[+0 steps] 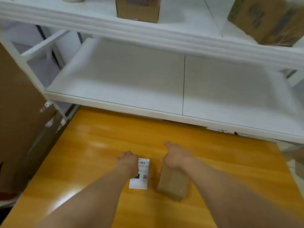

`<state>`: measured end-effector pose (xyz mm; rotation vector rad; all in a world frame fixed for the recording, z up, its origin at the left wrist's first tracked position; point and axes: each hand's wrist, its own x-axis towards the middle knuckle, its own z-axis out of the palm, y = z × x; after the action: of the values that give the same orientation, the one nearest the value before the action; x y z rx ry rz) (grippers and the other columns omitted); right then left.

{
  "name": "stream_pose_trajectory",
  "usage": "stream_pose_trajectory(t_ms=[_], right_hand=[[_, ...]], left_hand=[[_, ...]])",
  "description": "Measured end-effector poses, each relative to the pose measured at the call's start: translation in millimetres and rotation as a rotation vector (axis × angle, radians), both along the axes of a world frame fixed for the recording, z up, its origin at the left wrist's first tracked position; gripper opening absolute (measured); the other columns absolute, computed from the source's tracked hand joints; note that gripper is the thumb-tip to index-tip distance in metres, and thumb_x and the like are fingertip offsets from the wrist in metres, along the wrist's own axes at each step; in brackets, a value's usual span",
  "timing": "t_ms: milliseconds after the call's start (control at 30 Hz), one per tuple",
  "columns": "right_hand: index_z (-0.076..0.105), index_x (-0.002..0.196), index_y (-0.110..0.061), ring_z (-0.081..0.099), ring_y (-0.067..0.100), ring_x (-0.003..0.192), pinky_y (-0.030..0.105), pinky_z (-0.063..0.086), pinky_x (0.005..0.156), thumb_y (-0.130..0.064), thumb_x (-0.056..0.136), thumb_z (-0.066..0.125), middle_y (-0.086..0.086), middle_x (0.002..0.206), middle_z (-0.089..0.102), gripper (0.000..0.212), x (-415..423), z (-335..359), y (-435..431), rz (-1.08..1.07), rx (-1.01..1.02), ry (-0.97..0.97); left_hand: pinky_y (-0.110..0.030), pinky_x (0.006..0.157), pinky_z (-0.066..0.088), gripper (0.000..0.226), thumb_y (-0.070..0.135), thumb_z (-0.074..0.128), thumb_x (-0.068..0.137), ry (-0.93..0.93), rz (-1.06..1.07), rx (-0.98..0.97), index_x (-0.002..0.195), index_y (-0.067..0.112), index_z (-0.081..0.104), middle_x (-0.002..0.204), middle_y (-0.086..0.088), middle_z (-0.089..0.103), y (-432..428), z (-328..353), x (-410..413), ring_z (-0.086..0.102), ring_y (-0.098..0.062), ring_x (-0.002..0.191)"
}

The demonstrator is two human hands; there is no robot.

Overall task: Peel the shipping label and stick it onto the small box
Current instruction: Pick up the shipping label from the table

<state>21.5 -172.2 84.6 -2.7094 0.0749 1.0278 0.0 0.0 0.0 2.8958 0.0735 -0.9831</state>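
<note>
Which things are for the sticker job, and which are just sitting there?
For the job: shipping label, small box, left hand, right hand.
Just sitting there: middle shelf box, right shelf box, big cardboard sheet.

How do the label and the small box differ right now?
The label is white, flat, printed; the small box is plain brown and raised. The left hand covers the label's far corner; the right hand holds the small box's far end. Both lie side by side on the table.
</note>
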Motion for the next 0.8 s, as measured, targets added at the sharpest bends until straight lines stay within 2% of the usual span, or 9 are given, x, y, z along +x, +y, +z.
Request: stream_pose_trajectory(t_ms=[167, 267, 367, 467, 567, 700, 767, 800], right_hand=[[0.029, 0.152, -0.027, 0.043, 0.03, 0.136, 0.048, 0.029, 0.113, -0.033, 0.096, 0.057, 0.007, 0.148, 0.046, 0.063, 11.8, -7.4, -3.4, 0.045, -0.052, 0.006], [0.033, 0.15, -0.026, 0.046, 0.029, 0.133, 0.046, 0.031, 0.11, -0.031, 0.097, 0.053, 0.006, 0.144, 0.05, 0.056, 14.6, -11.9, -4.6, 0.087, -0.082, 0.01], [0.033, 0.15, -0.025, 0.047, 0.028, 0.132, 0.046, 0.031, 0.11, -0.03, 0.098, 0.053, 0.006, 0.143, 0.052, 0.056, 15.6, -17.4, -7.8, 0.098, -0.095, 0.011], [0.031, 0.151, -0.024, 0.045, 0.029, 0.135, 0.048, 0.029, 0.113, -0.032, 0.099, 0.053, 0.006, 0.145, 0.05, 0.057, 16.0, -22.6, -11.9, 0.094, -0.085, 0.023], [0.03, 0.152, -0.024, 0.046, 0.029, 0.135, 0.048, 0.031, 0.116, -0.03, 0.099, 0.054, 0.007, 0.147, 0.05, 0.059, 16.8, -22.3, -14.1, 0.063, -0.064, 0.036], [0.032, 0.151, -0.022, 0.047, 0.03, 0.134, 0.048, 0.034, 0.115, -0.029, 0.097, 0.056, 0.008, 0.146, 0.05, 0.059, 17.6, -18.3, -14.8, 0.02, -0.012, 0.051], [0.032, 0.152, -0.021, 0.045, 0.03, 0.136, 0.046, 0.035, 0.115, -0.029, 0.097, 0.057, 0.008, 0.15, 0.047, 0.06, 18.9, -13.6, -15.1, 0.003, 0.026, 0.047], [0.032, 0.152, -0.021, 0.044, 0.03, 0.137, 0.043, 0.037, 0.114, -0.029, 0.097, 0.058, 0.007, 0.152, 0.044, 0.061, 19.2, -10.7, -15.4, -0.009, 0.052, 0.039]], left_hand=[[-0.052, 0.117, 0.021, 0.061, 0.005, 0.048, 0.092, 0.057, -0.067, 0.016, 0.149, 0.022, 0.039, 0.164, -0.008, 0.018, 5.5, -16.4, 9.0, 0.015, -0.036, 0.15], [-0.053, 0.122, 0.014, 0.052, 0.008, 0.044, 0.096, 0.111, -0.056, -0.012, 0.148, 0.016, 0.042, 0.167, -0.006, 0.01, 10.1, -27.3, 14.2, 0.007, -0.035, 0.152], [-0.052, 0.119, 0.022, 0.05, 0.004, 0.047, 0.093, 0.124, -0.106, 0.007, 0.143, 0.013, 0.049, 0.161, -0.007, 0.025, 12.6, -36.9, 18.1, 0.019, -0.035, 0.147], [-0.049, 0.115, 0.028, 0.053, 0.003, 0.047, 0.093, 0.141, -0.15, 0.029, 0.144, 0.018, 0.048, 0.151, -0.007, 0.037, 11.5, -40.1, 19.0, 0.028, -0.033, 0.14], [-0.049, 0.11, 0.032, 0.04, 0.002, 0.044, 0.093, 0.148, -0.198, 0.049, 0.129, 0.015, 0.057, 0.137, -0.01, 0.046, 8.3, -40.7, 18.2, 0.035, -0.033, 0.133], [-0.049, 0.109, 0.033, 0.032, 0.0, 0.043, 0.09, 0.118, -0.134, -0.054, 0.113, 0.011, 0.063, 0.129, -0.011, 0.051, 9.3, -31.4, 19.0, 0.044, -0.032, 0.127], [-0.046, 0.099, 0.043, 0.023, 0.009, 0.047, 0.091, 0.089, -0.01, -0.193, 0.099, 0.013, 0.068, 0.113, -0.014, 0.062, 13.5, -22.3, 24.8, 0.056, -0.032, 0.11], [-0.041, 0.084, 0.047, 0.021, 0.016, 0.049, 0.091, 0.088, 0.061, -0.266, 0.091, 0.015, 0.07, 0.097, -0.017, 0.065, 15.2, -13.6, 27.7, 0.06, -0.032, 0.092]])
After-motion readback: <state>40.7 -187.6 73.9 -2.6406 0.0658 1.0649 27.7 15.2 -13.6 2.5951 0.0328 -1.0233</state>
